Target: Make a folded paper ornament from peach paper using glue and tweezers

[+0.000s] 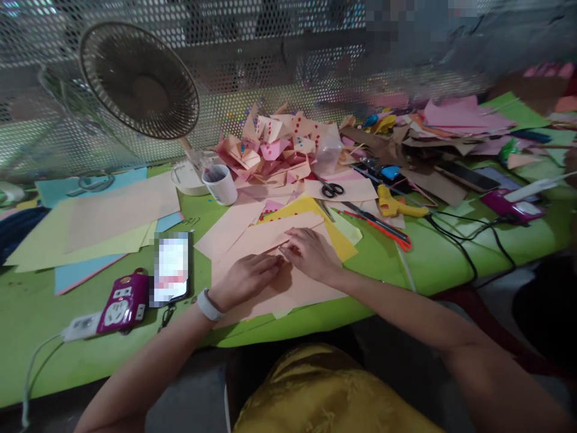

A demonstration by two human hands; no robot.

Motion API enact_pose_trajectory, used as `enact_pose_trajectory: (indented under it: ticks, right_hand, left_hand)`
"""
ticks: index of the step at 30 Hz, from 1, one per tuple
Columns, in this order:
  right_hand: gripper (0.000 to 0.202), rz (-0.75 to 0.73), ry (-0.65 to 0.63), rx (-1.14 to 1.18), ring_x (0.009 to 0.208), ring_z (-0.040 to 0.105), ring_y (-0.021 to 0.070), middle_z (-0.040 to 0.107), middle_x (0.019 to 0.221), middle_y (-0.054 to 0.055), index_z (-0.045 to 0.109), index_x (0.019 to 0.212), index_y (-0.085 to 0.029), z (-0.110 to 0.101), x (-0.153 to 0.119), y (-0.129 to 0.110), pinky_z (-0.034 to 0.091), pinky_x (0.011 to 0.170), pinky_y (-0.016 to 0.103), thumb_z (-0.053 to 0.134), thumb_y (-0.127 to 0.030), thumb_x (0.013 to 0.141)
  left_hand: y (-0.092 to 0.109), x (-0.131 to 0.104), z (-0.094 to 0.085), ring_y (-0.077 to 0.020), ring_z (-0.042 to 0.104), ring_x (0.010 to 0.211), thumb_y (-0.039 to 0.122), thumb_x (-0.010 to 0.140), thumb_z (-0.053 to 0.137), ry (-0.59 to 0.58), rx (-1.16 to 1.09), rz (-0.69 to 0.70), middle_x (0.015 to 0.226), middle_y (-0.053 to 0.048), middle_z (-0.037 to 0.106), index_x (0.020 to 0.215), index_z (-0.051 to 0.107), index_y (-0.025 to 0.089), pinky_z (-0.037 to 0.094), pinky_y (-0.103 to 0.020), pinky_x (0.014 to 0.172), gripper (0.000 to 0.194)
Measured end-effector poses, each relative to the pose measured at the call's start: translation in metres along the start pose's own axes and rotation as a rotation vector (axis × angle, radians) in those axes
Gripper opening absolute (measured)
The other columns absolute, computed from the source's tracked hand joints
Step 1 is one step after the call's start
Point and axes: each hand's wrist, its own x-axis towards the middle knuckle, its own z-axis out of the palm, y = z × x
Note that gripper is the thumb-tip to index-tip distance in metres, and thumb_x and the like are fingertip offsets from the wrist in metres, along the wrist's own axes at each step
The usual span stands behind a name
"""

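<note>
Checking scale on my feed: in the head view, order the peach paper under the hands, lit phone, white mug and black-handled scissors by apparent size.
1. Peach paper
2. Lit phone
3. White mug
4. Black-handled scissors

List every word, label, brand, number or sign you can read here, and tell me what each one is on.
None can be read for certain.
Phone: lit, but blurred into blocks, unreadable.
White plug: faint grey marks, too small to read.
Green table: dark marks beyond the phone, too unclear to read.
</note>
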Motion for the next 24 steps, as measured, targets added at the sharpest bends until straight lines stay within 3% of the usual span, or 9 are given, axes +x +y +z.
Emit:
enact_pose_trajectory:
  ticks: [5, 9, 12, 16, 24]
  right_hand:
    - [0.022, -0.031, 0.048, 0.080, 0.112, 0.057, 0.0248, 0.066, 0.113, 0.012, 0.068, 0.090, -0.019, -0.021, 0.001, 0.008, 0.045, 0.099, 0.043, 0.051, -0.033, 0.094]
    - [0.022, -0.170, -0.094, 0.102, 0.109, 0.060, 0.0223, 0.066, 0.114, 0.010, 0.070, 0.100, -0.022, -0.033, -0.009, 0.014, 0.050, 0.094, 0.040, 0.053, -0.033, 0.094]
    - [0.024, -0.282, -0.145, 0.007, 0.111, 0.059, 0.0242, 0.066, 0.119, 0.011, 0.071, 0.106, -0.022, -0.030, -0.019, 0.019, 0.050, 0.094, 0.042, 0.054, -0.033, 0.094]
    - [0.027, -0.324, -0.124, -0.097, 0.113, 0.058, 0.0265, 0.065, 0.123, 0.011, 0.070, 0.112, -0.022, -0.022, -0.025, 0.024, 0.048, 0.094, 0.045, 0.053, -0.032, 0.094]
    - [0.028, -0.349, -0.092, -0.123, 0.111, 0.059, 0.0246, 0.066, 0.123, 0.011, 0.071, 0.110, -0.022, -0.024, -0.027, 0.024, 0.049, 0.093, 0.042, 0.049, -0.027, 0.094]
  left_hand:
    - [0.004, 0.001, -0.002, -0.0241, 0.064, 0.112, 0.012, 0.096, 0.044, -0.049, 0.026, 0.008, 0.117, -0.014, 0.068, 0.115, 0.059, 0.013, 0.058, -0.042, 0.088, 0.024]
    - [0.003, 0.001, -0.002, -0.0238, 0.061, 0.118, 0.013, 0.098, 0.041, -0.053, 0.014, 0.015, 0.122, -0.015, 0.066, 0.126, 0.054, 0.014, 0.056, -0.043, 0.094, 0.031]
    - [0.000, -0.002, -0.001, -0.0235, 0.056, 0.125, 0.013, 0.098, 0.040, -0.038, 0.011, 0.020, 0.127, -0.016, 0.064, 0.134, 0.047, 0.014, 0.053, -0.043, 0.099, 0.037]
    - [-0.002, -0.004, 0.000, -0.0225, 0.051, 0.131, 0.011, 0.098, 0.038, -0.057, 0.004, 0.014, 0.134, -0.015, 0.059, 0.143, 0.037, 0.013, 0.052, -0.040, 0.102, 0.045]
    - [-0.001, -0.005, 0.003, -0.0246, 0.052, 0.129, 0.010, 0.096, 0.042, -0.071, 0.037, -0.012, 0.136, -0.015, 0.058, 0.141, 0.041, 0.013, 0.052, -0.042, 0.102, 0.045]
